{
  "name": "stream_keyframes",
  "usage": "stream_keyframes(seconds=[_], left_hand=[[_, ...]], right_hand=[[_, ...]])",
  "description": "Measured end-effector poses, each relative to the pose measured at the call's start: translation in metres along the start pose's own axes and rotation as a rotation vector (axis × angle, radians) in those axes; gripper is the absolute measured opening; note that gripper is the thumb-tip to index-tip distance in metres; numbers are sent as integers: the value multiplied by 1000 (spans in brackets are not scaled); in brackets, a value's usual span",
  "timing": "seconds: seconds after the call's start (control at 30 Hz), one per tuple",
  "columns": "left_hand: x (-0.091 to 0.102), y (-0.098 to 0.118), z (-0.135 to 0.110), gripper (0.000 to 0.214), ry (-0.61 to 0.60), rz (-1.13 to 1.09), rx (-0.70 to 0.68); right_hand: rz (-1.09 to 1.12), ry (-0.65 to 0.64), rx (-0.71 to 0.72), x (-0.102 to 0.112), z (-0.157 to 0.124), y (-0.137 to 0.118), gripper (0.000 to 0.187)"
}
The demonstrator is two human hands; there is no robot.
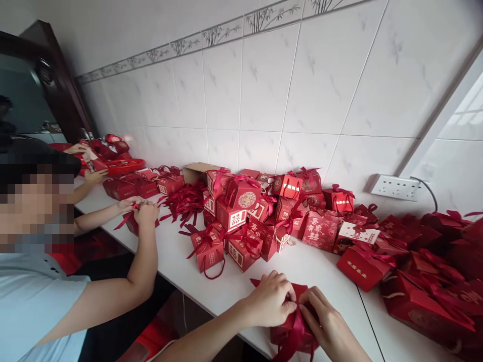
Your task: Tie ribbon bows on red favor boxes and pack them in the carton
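Two hands are busy at the near edge of the white table (pixel 241 286): the person's left hand (pixel 272 299) and right hand (pixel 329 322) sit right up against each other on top of a red gift box (pixel 281 334), which hangs partly over the table edge, bottom centre of the view. Both are pinching the red ribbon (pixel 296 329) at the top of that box, fingertips pressed together on it from either side, with the ribbon tails hanging down the front. Just behind, there's a big pile of finished red boxes (pixel 264 216) with bows and cord handles stacked against the tiled wall, and a tangle of loose ribbons (pixel 184 201) to its left, next to an open cardboard box (pixel 198 171). Over on the right lies a heap of darker red boxes (pixel 426 301), below a wall socket (pixel 394 187). On the left a co-worker's hands (pixel 145 211) are closed around another small red box with ribbon, and further back a second person's hand (pixel 94 176) rests near a red tray (pixel 124 166).
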State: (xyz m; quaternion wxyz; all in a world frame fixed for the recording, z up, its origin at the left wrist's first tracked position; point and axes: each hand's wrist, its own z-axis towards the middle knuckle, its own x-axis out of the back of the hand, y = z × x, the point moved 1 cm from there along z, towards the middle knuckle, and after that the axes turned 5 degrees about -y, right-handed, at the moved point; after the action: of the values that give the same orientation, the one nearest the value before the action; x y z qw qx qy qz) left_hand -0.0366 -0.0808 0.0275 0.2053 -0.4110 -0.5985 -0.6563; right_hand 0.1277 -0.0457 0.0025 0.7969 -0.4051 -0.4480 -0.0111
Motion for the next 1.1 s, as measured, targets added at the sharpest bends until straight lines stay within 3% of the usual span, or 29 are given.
stream_keyframes(seconds=[0.2, 0.4, 0.73, 1.1], left_hand=[[-1, -1, 3, 7, 43, -89, -113], [8, -6, 12, 10, -16, -184, -187], [5, -11, 14, 11, -5, -241, -177], [1, -9, 13, 13, 43, -186, -203]], right_hand=[[-52, -79, -67, 14, -5, -15, 16], [-90, -95, -81, 19, -3, -22, 14], [-159, -85, -71, 18, -3, -16, 12], [23, 12, -114, 15, -4, -14, 8]])
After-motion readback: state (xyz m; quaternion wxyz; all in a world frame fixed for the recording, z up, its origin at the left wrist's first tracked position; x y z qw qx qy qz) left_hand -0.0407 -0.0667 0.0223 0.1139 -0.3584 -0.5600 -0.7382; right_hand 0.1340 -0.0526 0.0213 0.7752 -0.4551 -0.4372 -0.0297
